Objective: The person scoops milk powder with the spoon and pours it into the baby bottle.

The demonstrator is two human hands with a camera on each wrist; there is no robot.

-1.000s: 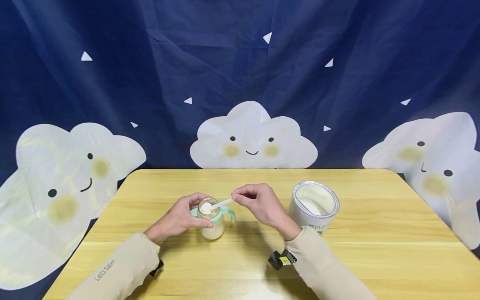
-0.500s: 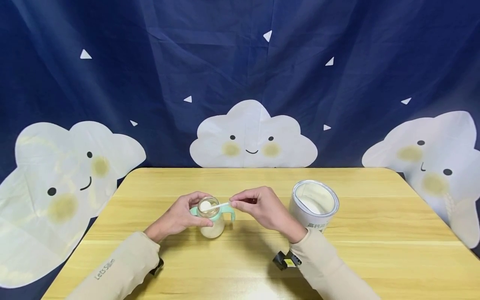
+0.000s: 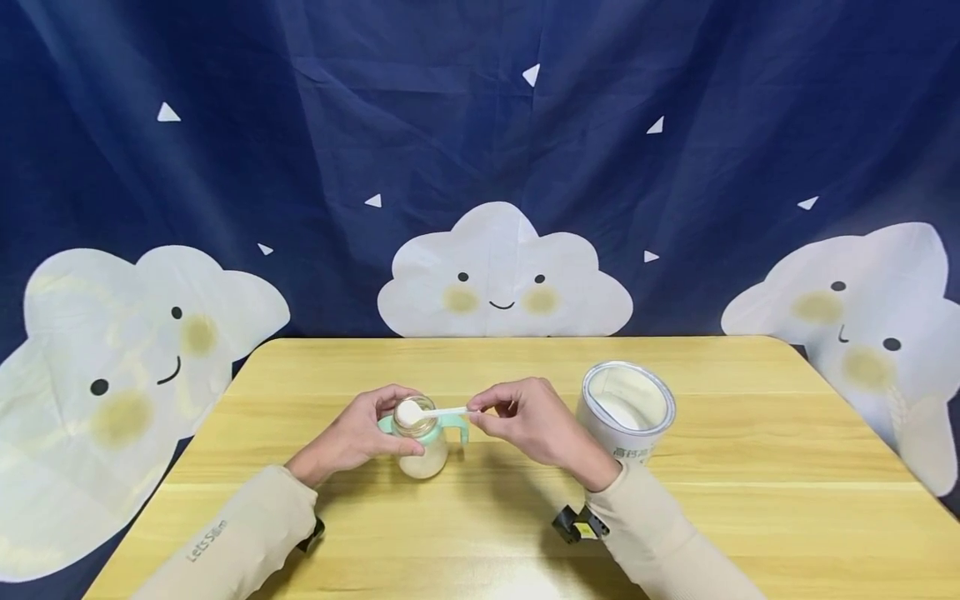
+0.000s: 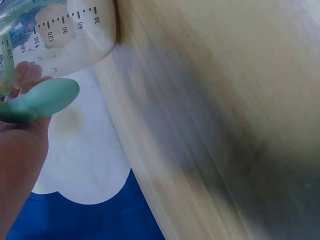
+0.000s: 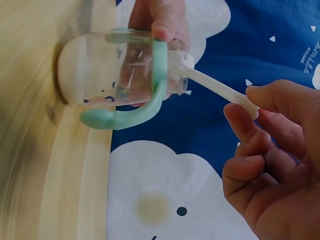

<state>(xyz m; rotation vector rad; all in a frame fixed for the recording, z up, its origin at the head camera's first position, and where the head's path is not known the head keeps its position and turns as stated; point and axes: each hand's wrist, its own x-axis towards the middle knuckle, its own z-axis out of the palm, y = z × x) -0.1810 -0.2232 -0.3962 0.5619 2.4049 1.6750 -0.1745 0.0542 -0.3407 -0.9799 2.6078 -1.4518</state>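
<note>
A clear baby bottle [image 3: 424, 463] with green handles stands upright on the table, pale powder or liquid at its bottom. My left hand [image 3: 358, 435] grips it round the neck from the left. In the left wrist view, measuring marks run along the bottle [image 4: 65, 30] beside a green handle [image 4: 52, 97]. Between thumb and fingers, my right hand [image 3: 531, 418] pinches the end of a white scoop [image 3: 450, 412]. The scoop's bowl is at the bottle's open mouth; in the right wrist view its handle [image 5: 220, 89] slants away from the rim. Whether the bowl holds powder is unclear.
To the right of my right hand stands an open white can [image 3: 613, 433] with pale powder inside. The wooden table [image 3: 480, 533] ends at a dark blue cloth [image 3: 480, 125] printed with clouds.
The scoop's handle has shifted from slanting upward to nearly level at the bottle's mouth. My right hand has moved slightly down and right. The left hand and bottle have stayed about where they were.
</note>
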